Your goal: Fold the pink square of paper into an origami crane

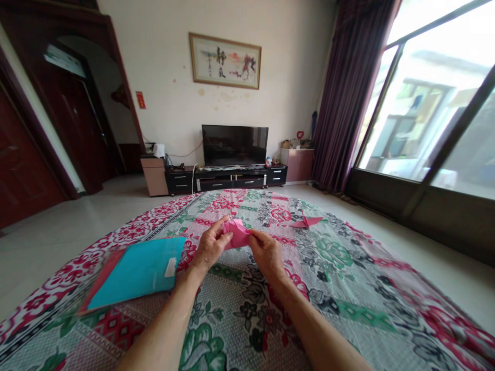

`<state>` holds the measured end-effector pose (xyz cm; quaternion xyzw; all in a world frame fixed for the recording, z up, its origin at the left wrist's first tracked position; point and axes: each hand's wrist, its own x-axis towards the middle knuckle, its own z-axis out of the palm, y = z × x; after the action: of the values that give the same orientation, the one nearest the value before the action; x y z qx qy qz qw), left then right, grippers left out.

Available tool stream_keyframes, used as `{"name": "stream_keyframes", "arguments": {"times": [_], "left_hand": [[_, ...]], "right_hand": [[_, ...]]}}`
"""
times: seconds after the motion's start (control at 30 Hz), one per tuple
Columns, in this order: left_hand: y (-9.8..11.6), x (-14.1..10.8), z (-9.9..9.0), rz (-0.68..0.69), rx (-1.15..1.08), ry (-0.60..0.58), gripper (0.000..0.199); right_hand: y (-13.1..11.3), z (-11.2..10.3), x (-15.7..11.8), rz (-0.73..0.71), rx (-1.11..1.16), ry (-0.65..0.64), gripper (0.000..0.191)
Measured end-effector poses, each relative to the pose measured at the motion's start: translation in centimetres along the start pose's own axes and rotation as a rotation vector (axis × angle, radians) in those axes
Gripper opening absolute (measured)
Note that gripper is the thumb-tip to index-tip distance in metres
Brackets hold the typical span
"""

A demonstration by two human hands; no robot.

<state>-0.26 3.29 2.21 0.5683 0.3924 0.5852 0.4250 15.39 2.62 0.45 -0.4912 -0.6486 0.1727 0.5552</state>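
A small pink sheet of folded paper [238,236] is held up between both hands above the patterned cloth. My left hand [212,241] pinches its left side, thumb in front and fingers behind. At the lower right edge, my right hand [266,250] grips the paper between thumb and bent forefinger. Several creases and a raised flap show along its top. A pink folded paper figure with pointed ends [308,222] lies on the cloth farther off to the right. To the left rests a clear packet of coloured paper [139,270], blue on top with red showing beneath.
A flowered cloth [332,304] covers the round-edged surface before me. Beyond it, a television [235,146] stands on a low black cabinet [216,184] against the wall. Large windows [421,118] and a purple curtain [340,103] are at the right; a doorway is at the left.
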Motion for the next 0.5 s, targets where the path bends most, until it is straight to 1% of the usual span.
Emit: {"name": "stream_keyframes", "arguments": {"times": [0.13, 0.27, 0.37, 0.5], "left_hand": [[0.2, -0.1, 0.0, 0.081, 0.168, 0.003, 0.061], [1.0, -0.4, 0.4, 0.147, 0.246, 0.028, 0.048], [1.2, -0.5, 0.5, 0.098, 0.29, 0.028, 0.041], [0.8, -0.3, 0.4, 0.04, 0.308, 0.042, 0.034]], "right_hand": [[0.1, 0.1, -0.1, -0.019, -0.047, -0.014, 0.027], [0.3, 0.1, -0.1, -0.078, -0.105, 0.004, 0.026], [0.1, 0.0, -0.2, -0.135, -0.148, -0.003, 0.026], [-0.3, -0.2, -0.4, -0.197, -0.157, -0.051, 0.026]]}}
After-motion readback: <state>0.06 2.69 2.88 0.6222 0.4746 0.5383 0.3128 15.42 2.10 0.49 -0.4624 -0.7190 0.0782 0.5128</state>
